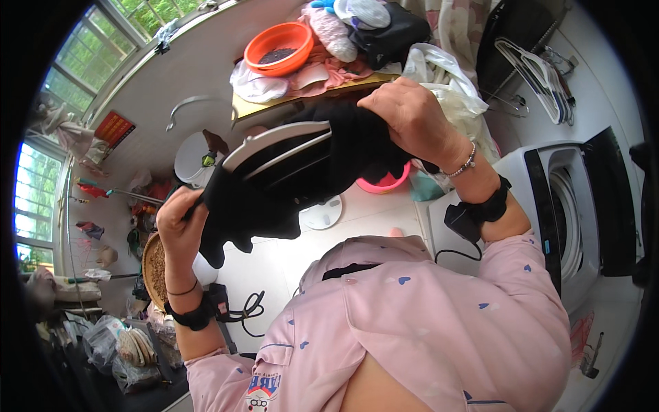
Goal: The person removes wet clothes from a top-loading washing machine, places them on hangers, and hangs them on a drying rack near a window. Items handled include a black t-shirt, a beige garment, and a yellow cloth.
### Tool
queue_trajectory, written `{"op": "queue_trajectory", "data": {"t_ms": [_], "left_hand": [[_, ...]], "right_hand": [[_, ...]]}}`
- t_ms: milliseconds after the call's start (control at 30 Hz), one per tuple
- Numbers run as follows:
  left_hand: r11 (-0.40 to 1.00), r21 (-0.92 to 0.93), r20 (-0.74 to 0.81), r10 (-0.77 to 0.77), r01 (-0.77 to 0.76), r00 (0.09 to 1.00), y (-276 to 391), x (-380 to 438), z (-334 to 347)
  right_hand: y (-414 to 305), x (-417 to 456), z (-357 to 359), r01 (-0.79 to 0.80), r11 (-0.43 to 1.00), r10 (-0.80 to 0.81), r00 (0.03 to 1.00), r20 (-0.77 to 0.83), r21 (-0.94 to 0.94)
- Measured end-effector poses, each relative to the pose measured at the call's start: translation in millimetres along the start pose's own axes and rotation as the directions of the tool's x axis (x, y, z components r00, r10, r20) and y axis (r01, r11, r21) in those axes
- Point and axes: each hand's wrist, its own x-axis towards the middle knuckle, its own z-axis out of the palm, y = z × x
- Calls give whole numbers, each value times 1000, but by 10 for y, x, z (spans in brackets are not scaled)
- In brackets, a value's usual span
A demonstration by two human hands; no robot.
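Between my two hands hangs a black garment [355,154], bunched in loose folds. My left hand [180,221] pinches its edge at the left, the fingers closed around the cloth. At the upper right, my right hand [412,116] grips the cloth in a fist. A white clothes hanger [278,138] lies in the garment's opening, its ends hidden by fabric. Its grey metal hook [188,103] points away to the upper left. I cannot tell whether any finger also touches the hanger.
An open top-loading washing machine [561,206] stands at the right. Spare hangers [535,77] hang on the wall above it. Ahead, a wooden table [252,105] carries orange basins [304,46] and cloths. A pink basin [386,185] and a white scale [324,213] rest on the floor.
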Motion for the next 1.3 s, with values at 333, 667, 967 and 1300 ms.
{"op": "queue_trajectory", "data": {"t_ms": [333,667,967,1300], "left_hand": [[996,-82,82,-15,21,997,-209,305,-344],[852,-520,-52,-107,65,993,55,944,-370],[900,-246,-223,310,-361,924,0,1446,-204],[957,19,120,286,-290,951,-127,2033,79]], "right_hand": [[-253,352,189,-41,997,43,998,-43,60],[216,135,-314,-346,870,364,931,17,352],[827,-215,-611,-426,886,450,884,-123,181],[345,153,-820,-494,869,489,841,-233,39]]}}
